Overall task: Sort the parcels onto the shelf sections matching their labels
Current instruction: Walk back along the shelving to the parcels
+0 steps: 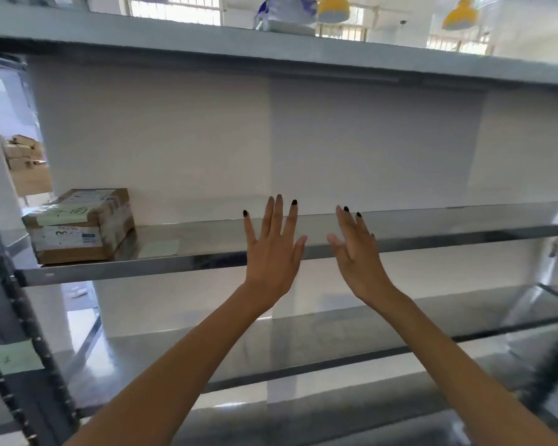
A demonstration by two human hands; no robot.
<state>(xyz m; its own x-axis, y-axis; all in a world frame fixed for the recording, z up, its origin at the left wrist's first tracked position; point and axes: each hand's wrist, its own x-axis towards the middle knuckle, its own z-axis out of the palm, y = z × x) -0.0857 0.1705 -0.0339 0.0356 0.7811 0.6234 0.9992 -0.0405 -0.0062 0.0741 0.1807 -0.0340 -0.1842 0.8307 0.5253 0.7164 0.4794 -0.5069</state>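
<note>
Reaching toward shelf [207, 263], left hand [273, 252] and right hand [358, 252] spread, holding nothing, parcel [81, 225] far left.

Brown cardboard parcel [81, 225]: well left of the left hand [273, 249], roughly level with it. Sits flat on the middle shelf [432, 231] at the far-left end, slightly askew to the front edge. Taped, white shipping label on the front face, pale green handwritten note on top. Pale green label [160, 247] lies flat on the shelf just right of the parcel, between it and the hand. Soft white-and-blue package [287, 14] on the top board, high above the hand, partly cropped.
</note>
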